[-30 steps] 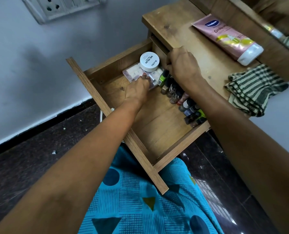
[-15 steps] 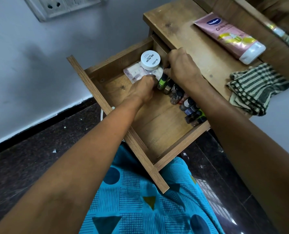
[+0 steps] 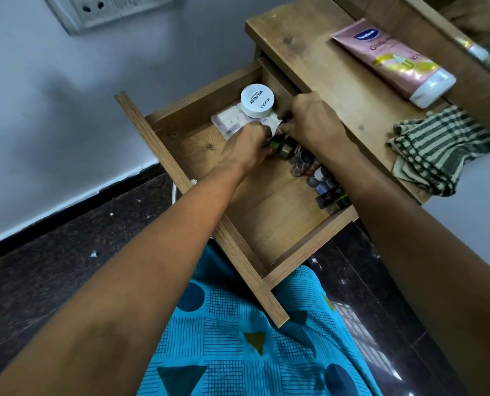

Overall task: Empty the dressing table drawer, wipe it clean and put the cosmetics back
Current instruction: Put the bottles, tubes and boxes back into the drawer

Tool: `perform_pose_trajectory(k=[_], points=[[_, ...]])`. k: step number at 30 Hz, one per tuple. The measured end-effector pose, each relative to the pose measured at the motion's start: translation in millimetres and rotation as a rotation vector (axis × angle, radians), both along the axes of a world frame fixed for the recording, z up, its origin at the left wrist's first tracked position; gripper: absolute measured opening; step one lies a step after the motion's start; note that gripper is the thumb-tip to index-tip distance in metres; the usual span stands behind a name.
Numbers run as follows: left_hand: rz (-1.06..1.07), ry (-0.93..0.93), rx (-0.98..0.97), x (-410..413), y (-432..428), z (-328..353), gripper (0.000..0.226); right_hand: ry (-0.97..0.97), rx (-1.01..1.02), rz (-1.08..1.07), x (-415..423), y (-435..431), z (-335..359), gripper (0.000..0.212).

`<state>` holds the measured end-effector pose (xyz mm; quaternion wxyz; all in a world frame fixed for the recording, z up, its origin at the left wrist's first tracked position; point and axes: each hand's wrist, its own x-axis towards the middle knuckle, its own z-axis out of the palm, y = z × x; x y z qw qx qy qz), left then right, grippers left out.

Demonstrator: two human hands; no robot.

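Note:
The wooden drawer (image 3: pixel 301 252) is pulled out over my lap. At its back a white round jar (image 3: pixel 257 100) labelled nail polish sits on a flat clear pack (image 3: pixel 229 121). Several small nail polish bottles (image 3: pixel 322 181) lie in a row along the right wall. My left hand (image 3: pixel 245 150) is curled around the green-capped bottle (image 3: pixel 275 143) at the far end of that row. My right hand (image 3: pixel 314 121) is just beyond it, fingertips pinched on a small dark bottle beside the jar; the bottle is mostly hidden.
On the dressing table top (image 3: pixel 318 52) lie a pink lotion tube (image 3: pixel 395 61) and a crumpled green-striped cloth (image 3: pixel 438 150). A wall with a socket plate (image 3: pixel 106 7) is at the left. Dark floor (image 3: pixel 52 252) lies below, and blue patterned fabric (image 3: pixel 238 338) covers my lap.
My left hand slid right from the flat pack onto the far end of the bottle row. My right hand came slightly forward and down to meet it.

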<state>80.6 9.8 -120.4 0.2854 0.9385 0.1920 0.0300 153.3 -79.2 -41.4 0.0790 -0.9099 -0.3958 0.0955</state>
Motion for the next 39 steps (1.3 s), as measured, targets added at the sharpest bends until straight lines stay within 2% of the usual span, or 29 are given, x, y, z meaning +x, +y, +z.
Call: perform_pose_trajectory(k=[6, 11, 15, 39], points=[[0.027, -0.017, -0.005, -0.3, -4.2, 3.8, 0.013, -0.064, 0.085, -0.002, 12.9, -15.9, 15.7, 0.028], [0.028, -0.015, -0.008, 0.9, -5.3, 3.2, 0.015, -0.260, -0.201, 0.092, 2.6, -18.6, 7.9, 0.032], [0.033, -0.008, 0.008, 2.7, -5.9, 2.9, 0.021, -0.339, -0.228, 0.133, -1.2, -18.4, -1.4, 0.029], [0.071, -0.020, -0.017, 8.7, -10.5, -2.8, 0.022, -0.396, -0.187, 0.090, -5.6, -16.8, -4.4, 0.020]])
